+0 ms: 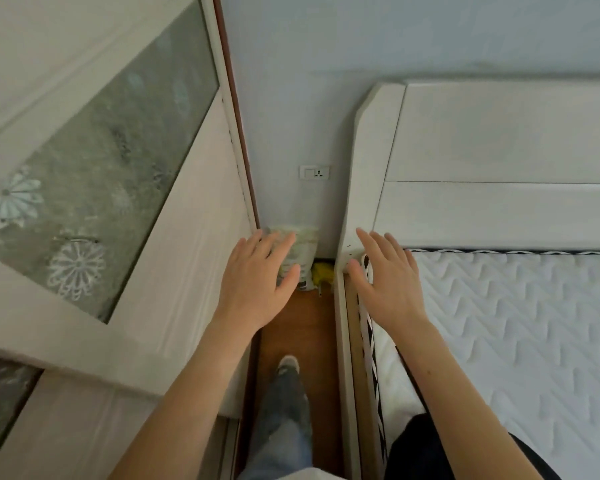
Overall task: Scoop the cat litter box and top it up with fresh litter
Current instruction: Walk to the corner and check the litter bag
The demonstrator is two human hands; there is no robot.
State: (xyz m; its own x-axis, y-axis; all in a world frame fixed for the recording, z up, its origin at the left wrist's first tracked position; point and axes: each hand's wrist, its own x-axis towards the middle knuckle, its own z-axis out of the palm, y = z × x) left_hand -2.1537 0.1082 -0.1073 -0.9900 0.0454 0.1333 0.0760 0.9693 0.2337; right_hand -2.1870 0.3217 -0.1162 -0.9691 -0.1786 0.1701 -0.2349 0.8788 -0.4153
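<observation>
The person is in the narrow gap between wardrobe (174, 271) and bed (499, 341), going to fetch fresh litter, I think. Both the left hand (257, 282) and right hand (385, 282) are spread, fingers apart, holding nothing. A pale bag (307, 251) (probably the litter) stands in the corner; the next move is bending down to grasp it.

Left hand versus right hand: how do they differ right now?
The left hand reaches over the narrow floor gap, in front of the pale bag standing at the wall; the right hand is over the corner of the bed frame by the mattress. The left hand's fingers lie close together; the right hand's are spread a little wider. Both are open, palm down, holding nothing.
</observation>
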